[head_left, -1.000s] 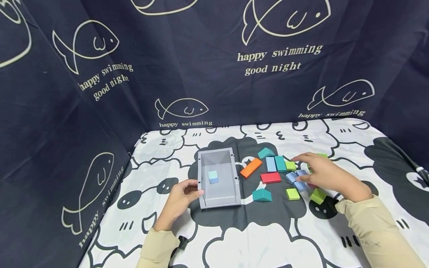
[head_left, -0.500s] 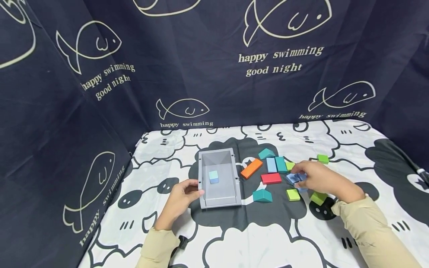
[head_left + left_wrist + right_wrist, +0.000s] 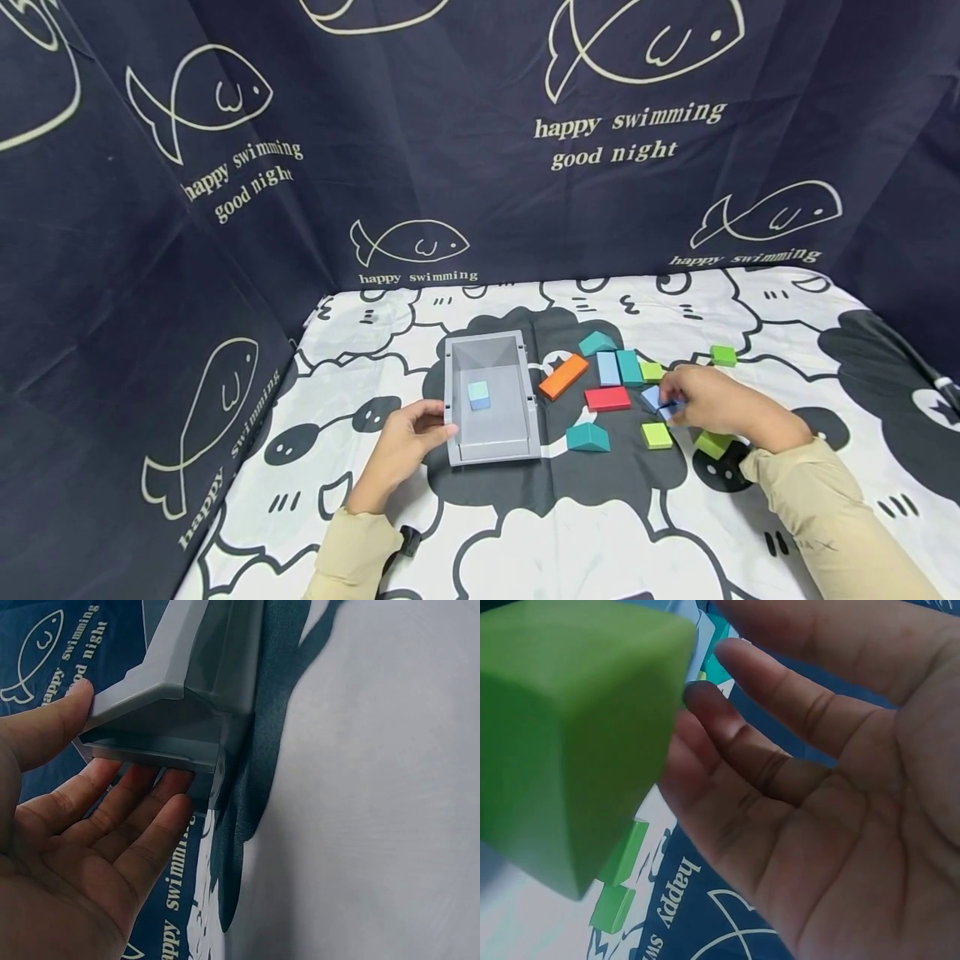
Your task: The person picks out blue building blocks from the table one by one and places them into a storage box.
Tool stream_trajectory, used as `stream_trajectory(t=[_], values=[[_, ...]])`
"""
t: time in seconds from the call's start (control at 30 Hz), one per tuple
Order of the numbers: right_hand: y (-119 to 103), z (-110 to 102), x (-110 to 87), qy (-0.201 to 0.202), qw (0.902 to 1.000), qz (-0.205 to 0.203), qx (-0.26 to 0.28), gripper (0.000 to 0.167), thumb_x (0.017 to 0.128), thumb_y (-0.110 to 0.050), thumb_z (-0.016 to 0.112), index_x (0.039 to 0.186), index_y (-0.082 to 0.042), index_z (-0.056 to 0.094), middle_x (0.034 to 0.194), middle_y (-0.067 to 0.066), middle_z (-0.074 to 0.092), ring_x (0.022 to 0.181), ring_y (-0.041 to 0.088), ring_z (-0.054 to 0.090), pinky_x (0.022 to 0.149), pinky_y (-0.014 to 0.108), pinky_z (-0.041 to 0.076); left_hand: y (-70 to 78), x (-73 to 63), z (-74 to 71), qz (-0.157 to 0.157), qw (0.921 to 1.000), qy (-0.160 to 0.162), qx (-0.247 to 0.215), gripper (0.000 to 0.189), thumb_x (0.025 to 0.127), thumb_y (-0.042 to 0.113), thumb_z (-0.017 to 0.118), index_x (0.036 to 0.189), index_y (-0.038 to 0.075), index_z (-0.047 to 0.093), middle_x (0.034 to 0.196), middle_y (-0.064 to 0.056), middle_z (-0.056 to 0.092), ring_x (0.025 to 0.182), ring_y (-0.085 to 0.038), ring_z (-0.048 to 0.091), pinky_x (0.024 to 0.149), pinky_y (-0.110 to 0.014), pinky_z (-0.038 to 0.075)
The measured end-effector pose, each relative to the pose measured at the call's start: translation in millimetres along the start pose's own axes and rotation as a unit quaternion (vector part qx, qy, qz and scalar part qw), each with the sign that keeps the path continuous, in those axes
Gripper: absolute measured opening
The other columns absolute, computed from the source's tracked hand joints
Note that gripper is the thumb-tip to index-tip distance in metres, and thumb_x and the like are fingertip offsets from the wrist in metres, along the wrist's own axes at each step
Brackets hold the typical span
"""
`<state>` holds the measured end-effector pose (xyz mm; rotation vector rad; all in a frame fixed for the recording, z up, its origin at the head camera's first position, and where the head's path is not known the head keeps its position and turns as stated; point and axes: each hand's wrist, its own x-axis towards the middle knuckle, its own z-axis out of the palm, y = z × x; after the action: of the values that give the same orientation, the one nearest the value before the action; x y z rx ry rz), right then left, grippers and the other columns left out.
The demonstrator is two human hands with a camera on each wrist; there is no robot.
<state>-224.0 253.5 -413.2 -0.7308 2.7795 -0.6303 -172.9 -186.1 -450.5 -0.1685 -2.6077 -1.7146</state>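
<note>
A grey plastic bin [image 3: 492, 454] stands in the middle of the cloth, with a small pale teal and blue block [image 3: 478, 396] inside. My left hand [image 3: 408, 442] grips the bin's left wall, thumb over the rim [image 3: 142, 697] and fingers beneath it. Among the loose blocks on the right, my right hand [image 3: 705, 404] pinches a blue block [image 3: 670, 410], mostly covered by the fingers. Another blue block [image 3: 651, 398] lies against its left side. In the right wrist view, a green block [image 3: 570, 735] looms before the fingers, and the pinch itself is largely out of sight.
Between bin and right hand lie an orange block [image 3: 564, 377], a red block [image 3: 607, 399], teal triangular blocks [image 3: 587, 437] and a light blue block [image 3: 608, 368]. Lime blocks [image 3: 656, 435] surround the right hand. A dark fish-print curtain [image 3: 480, 167] hangs behind.
The right hand has come down and slightly left, its fingers closing over the blue blocks, and a green block behind it is now uncovered. The left hand stays on the bin.
</note>
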Motion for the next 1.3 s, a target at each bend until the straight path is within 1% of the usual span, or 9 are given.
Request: stream_trajectory(t=[0.27, 0.5, 0.73, 0.9, 1.13, 1.3], values=[[1.5, 2.7, -0.6, -0.008, 1.0000, -0.003, 0.003, 0.028, 0.067, -0.001, 0.084, 0.086, -0.006, 0.065, 0.076, 0.000, 0.055, 0.070, 0.013, 0.046, 0.063, 0.032, 0.042, -0.8, -0.5, -0.3, 0.002, 1.0000, 0.000, 0.001, 0.033, 0.086, 0.012, 0.078, 0.114, -0.001, 0.068, 0.101, -0.008, 0.070, 0.095, -0.022, 0.068, 0.084, -0.034, 0.057], [0.8, 4.4, 1.0, -0.006, 0.9999, 0.014, -0.006, 0.028, 0.068, -0.002, 0.084, 0.087, -0.006, 0.065, 0.074, -0.001, 0.054, 0.067, 0.013, 0.046, 0.063, 0.032, 0.041, 0.7, -0.8, 0.0, 0.001, 1.0000, -0.003, 0.001, 0.032, 0.086, 0.011, 0.078, 0.114, -0.001, 0.068, 0.101, -0.010, 0.070, 0.095, -0.023, 0.068, 0.085, -0.034, 0.057], [-1.9, 3.7, 1.8, -0.011, 0.9995, 0.030, -0.007, 0.025, 0.070, -0.003, 0.084, 0.088, -0.004, 0.067, 0.075, -0.001, 0.057, 0.068, 0.014, 0.048, 0.063, 0.033, 0.043, 0.0, -0.4, 0.0, 0.004, 1.0000, -0.003, 0.003, 0.032, 0.086, 0.012, 0.078, 0.114, -0.001, 0.067, 0.101, -0.010, 0.070, 0.095, -0.023, 0.068, 0.085, -0.034, 0.056], [-3.7, 4.0, 2.1, -0.008, 0.9993, 0.034, -0.012, 0.024, 0.070, -0.003, 0.084, 0.087, -0.003, 0.067, 0.076, 0.000, 0.059, 0.068, 0.014, 0.049, 0.063, 0.033, 0.044, -0.4, -0.5, 0.1, 0.009, 1.0000, -0.002, 0.001, 0.033, 0.087, 0.013, 0.078, 0.114, -0.002, 0.067, 0.101, -0.010, 0.070, 0.096, -0.023, 0.068, 0.085, -0.034, 0.056], [-4.9, 6.5, 3.0, -0.006, 0.9991, 0.036, -0.021, 0.027, 0.069, -0.007, 0.086, 0.086, -0.005, 0.064, 0.074, -0.001, 0.057, 0.067, 0.014, 0.048, 0.061, 0.032, 0.042, 0.3, -1.0, 0.5, 0.005, 1.0000, -0.001, 0.006, 0.032, 0.086, 0.010, 0.078, 0.114, -0.001, 0.068, 0.100, -0.009, 0.070, 0.094, -0.022, 0.068, 0.085, -0.034, 0.056], [-6.2, 5.8, 3.2, -0.010, 0.9987, 0.043, -0.025, 0.027, 0.070, -0.005, 0.086, 0.087, -0.004, 0.065, 0.078, 0.000, 0.060, 0.070, 0.015, 0.051, 0.063, 0.034, 0.046, 1.8, -1.6, 0.4, 0.007, 0.9999, 0.002, 0.008, 0.033, 0.086, 0.009, 0.077, 0.116, -0.002, 0.067, 0.101, -0.008, 0.070, 0.095, -0.023, 0.068, 0.086, -0.037, 0.056]])
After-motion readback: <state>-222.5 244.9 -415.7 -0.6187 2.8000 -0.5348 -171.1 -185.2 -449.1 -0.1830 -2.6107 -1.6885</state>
